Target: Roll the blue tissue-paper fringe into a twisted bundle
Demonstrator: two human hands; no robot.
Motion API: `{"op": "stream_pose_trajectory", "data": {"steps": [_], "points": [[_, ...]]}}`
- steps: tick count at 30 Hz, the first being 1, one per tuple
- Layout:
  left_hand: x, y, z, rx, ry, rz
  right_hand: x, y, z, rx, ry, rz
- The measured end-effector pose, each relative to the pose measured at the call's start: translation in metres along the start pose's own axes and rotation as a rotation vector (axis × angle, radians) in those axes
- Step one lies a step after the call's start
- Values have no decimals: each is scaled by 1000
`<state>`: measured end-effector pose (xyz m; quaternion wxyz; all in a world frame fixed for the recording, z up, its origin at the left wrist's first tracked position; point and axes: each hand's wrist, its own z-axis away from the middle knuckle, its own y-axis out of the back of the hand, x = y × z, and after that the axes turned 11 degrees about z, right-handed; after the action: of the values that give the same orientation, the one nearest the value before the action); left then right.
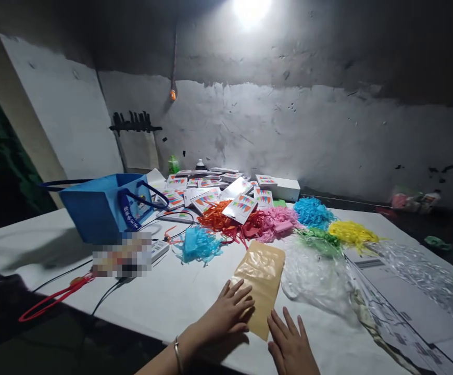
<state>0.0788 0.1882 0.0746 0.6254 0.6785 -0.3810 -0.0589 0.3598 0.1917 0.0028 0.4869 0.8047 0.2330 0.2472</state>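
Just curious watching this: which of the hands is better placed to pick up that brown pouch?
Probably the left hand: it already lies flat on the brown pouch's near end. The right hand rests on the table beside its corner.

A pixelated patch [122,255] hides something beside the blue bag [101,208], and the right hand [291,346] is cut off by the bottom edge.

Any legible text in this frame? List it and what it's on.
Nothing reads clearly.
Blue bag: white characters down its handle strap, too small to read.
Printed cards: coloured triangle pattern, any text too small.
Flat white sheets at right: dark label marks, blurred.
Tan pouch under the left hand: no print visible.
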Motion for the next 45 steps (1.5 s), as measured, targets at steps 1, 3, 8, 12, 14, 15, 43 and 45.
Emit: {"op": "stream_pose_trajectory", "data": {"steps": [1,3,8,12,14,15,43,45], "points": [[1,-3,-8,-8,40,-15,-1,0,1,8,-2,-5],[-6,-7,-15,43,160,-52,-4,-1,6,31,-20,-14],[-29,-13,-6,210,354,-122,5,4,11,123,-103,-44],[-38,-21,2,302,254,-188,72,23,-19,158,-284,-67],[-43,-25,3,363,183,-222,118,30,-46,125,-420,-63],[-46,-27,3,387,161,-230,140,32,-61,90,-479,-57],[-70,-29,1,535,31,-330,332,129,-153,126,-809,-235],[-70,-28,0,527,33,-329,335,130,-150,135,-840,-232]]}}
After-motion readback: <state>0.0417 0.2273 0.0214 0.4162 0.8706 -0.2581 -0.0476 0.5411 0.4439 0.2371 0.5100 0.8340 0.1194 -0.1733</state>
